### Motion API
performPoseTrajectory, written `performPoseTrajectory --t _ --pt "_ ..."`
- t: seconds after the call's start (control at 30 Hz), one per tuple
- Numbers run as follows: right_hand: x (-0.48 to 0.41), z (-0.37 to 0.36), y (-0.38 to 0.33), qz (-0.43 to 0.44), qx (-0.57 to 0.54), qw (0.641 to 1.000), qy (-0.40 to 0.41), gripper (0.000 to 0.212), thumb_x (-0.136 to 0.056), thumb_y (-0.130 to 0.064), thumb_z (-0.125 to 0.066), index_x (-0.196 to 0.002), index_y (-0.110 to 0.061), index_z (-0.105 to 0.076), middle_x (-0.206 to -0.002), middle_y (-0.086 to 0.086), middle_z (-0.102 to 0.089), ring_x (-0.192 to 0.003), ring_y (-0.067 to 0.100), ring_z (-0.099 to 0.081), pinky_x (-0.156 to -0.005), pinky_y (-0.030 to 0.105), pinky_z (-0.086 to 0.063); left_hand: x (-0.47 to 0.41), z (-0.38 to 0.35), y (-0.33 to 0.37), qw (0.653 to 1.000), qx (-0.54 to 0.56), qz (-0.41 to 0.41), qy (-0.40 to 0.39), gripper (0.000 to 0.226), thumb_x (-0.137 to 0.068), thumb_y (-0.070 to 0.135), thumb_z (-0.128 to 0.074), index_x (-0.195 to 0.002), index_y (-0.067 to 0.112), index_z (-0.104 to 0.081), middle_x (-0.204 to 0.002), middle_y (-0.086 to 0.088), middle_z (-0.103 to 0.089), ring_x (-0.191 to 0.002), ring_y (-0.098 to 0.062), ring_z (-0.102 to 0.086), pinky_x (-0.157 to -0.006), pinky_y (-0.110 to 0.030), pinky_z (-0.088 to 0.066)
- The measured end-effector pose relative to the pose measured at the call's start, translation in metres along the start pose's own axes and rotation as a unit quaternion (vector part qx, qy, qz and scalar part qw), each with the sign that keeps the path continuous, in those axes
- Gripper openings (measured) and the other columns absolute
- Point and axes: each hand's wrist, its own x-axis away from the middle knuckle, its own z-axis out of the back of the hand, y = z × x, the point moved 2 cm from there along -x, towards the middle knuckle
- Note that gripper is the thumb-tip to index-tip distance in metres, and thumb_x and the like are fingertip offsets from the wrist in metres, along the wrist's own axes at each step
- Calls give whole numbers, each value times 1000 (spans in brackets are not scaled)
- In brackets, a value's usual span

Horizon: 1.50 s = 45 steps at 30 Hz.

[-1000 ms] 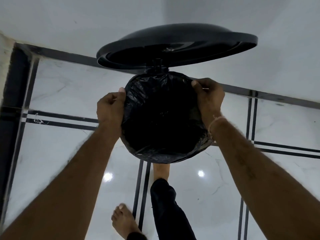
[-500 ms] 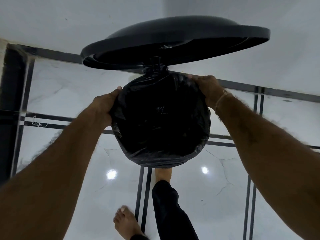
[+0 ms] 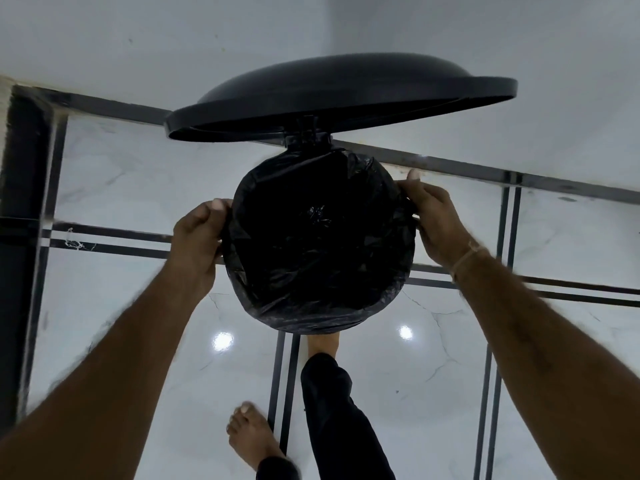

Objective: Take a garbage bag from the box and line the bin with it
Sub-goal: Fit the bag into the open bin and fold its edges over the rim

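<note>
A round pedal bin stands on the floor, its rim wholly wrapped by a black garbage bag (image 3: 318, 258) that hangs down inside. The black lid (image 3: 341, 95) is raised behind the bin on its hinge. My left hand (image 3: 199, 242) pinches the bag's edge at the left side of the rim. At the right side my right hand (image 3: 436, 220) grips the bag's edge. The bin's own wall is hidden under the bag. No box is in view.
My foot (image 3: 322, 342) is at the bin's front base, with a dark trouser leg (image 3: 339, 417) above it. My other bare foot (image 3: 251, 436) rests on the glossy white marble floor (image 3: 121, 323) with black inlay lines. A white wall (image 3: 138, 46) rises right behind the bin.
Both hands have shifted along the rim toward its sides while holding the bag. The lid has tipped down somewhat, its underside less exposed. The view has moved slightly.
</note>
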Motion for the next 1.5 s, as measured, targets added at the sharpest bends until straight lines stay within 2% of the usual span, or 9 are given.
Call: performPoseTrajectory --t 0.2,0.33,0.47,0.67,0.9,1.03,1.13,1.3,1.5 --pt "7 0 -2 24 22 999 38 18 -93 -20 -76 -96 -2 -79 -89 13 -78 -81 19 -74 -79 33 -61 11 7 -11 999 8 28 -21 19 -104 27 -56 -96 20 -72 -86 7 -70 -83 -10 -64 -76 -28 -48" --pt "-2 7 -2 -36 4 999 29 16 -95 -17 -72 -84 -7 -76 -76 2 -75 -70 12 -70 -68 22 -57 3 7 -12 997 14 73 -32 28 -107 32 -50 -96 17 -72 -99 -7 -67 -97 -25 -56 -79 -33 -48" --pt "-10 10 7 -127 -94 987 -8 18 -101 -13 -62 -91 -4 -74 -84 7 -77 -83 20 -74 -88 35 -61 -1 8 -12 992 29 106 -54 32 -105 39 -51 -101 16 -74 -98 -2 -76 -96 -25 -65 -89 -42 -49" --pt "-1 2 -1 -99 2 995 28 35 -103 -39 -58 -97 -9 -76 -94 3 -76 -91 16 -70 -78 27 -55 3 4 -8 992 -2 125 -24 32 -106 38 -51 -86 22 -70 -79 8 -69 -72 -9 -61 -60 -24 -51" --pt "0 -4 1 -163 -31 986 -34 48 -99 -52 -57 -115 -9 -73 -122 10 -76 -117 25 -70 -106 39 -51 5 -9 -5 985 76 153 -12 53 -102 59 -43 -115 18 -75 -120 -2 -76 -116 -20 -68 -99 -38 -52" --pt "-6 4 -3 -182 -41 981 -56 47 -95 -50 -64 -120 -11 -72 -122 5 -76 -119 21 -67 -109 39 -47 8 -18 1 987 93 130 -10 29 -104 35 -54 -91 21 -75 -82 6 -79 -89 -17 -73 -76 -32 -57" --pt "-11 6 -13 -138 33 990 -22 15 -96 -35 -64 -97 -24 -75 -100 -6 -73 -98 14 -63 -96 39 -43 -2 -15 14 995 31 94 26 26 -98 17 -52 -89 21 -75 -72 11 -73 -82 -15 -65 -62 -26 -53" --pt "-25 -17 -40 -65 34 997 -11 37 -96 -51 -63 -100 -15 -72 -89 -3 -69 -76 10 -66 -67 25 -55 -18 -24 42 998 -52 34 -23 37 -95 54 -61 -109 22 -73 -102 10 -74 -85 -7 -69 -67 -29 -52" --pt "-55 -41 -49 -54 25 998 -26 18 -96 -24 -71 -85 -10 -75 -76 5 -76 -68 20 -74 -74 34 -63 -51 -41 61 998 -39 9 -45 13 -93 18 -73 -85 7 -70 -73 3 -76 -68 -9 -74 -64 -20 -56"
